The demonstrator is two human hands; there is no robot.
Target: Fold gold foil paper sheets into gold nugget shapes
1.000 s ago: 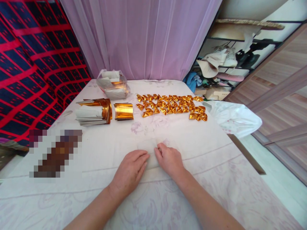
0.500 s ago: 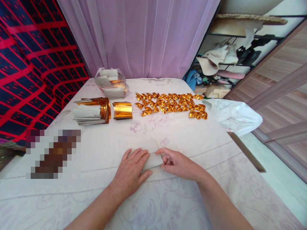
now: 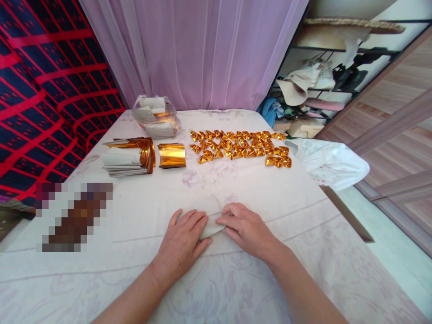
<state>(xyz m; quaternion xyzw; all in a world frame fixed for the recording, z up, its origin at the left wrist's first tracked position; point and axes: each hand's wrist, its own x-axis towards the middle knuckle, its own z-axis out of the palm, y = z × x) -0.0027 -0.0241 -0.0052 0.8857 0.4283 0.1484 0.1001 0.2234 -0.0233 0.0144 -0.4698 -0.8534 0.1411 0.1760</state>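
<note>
A pale sheet of paper (image 3: 209, 226), partly folded, lies on the cloth in front of me. My left hand (image 3: 184, 243) rests flat over its left part, fingers apart and pressing down. At the right end, my right hand (image 3: 245, 228) has its fingers closed on the paper's edge. The back part of the sheet shows beyond my fingers; some of it is hidden under both hands. Farther away stand a short stack of gold foil papers (image 3: 172, 155) and rows of folded gold paper pieces (image 3: 241, 146).
A fanned pile of grey-backed gold papers (image 3: 124, 157) sits left of the stack, with a clear plastic bag (image 3: 157, 119) of more behind it. A white plastic bag (image 3: 332, 164) is at the table's right edge. A flowered tablecloth (image 3: 145, 202) covers the table.
My right hand has moved slightly inward over the paper's right end, and its pointing finger has curled in to the edge. My left hand stays nearly in place.
</note>
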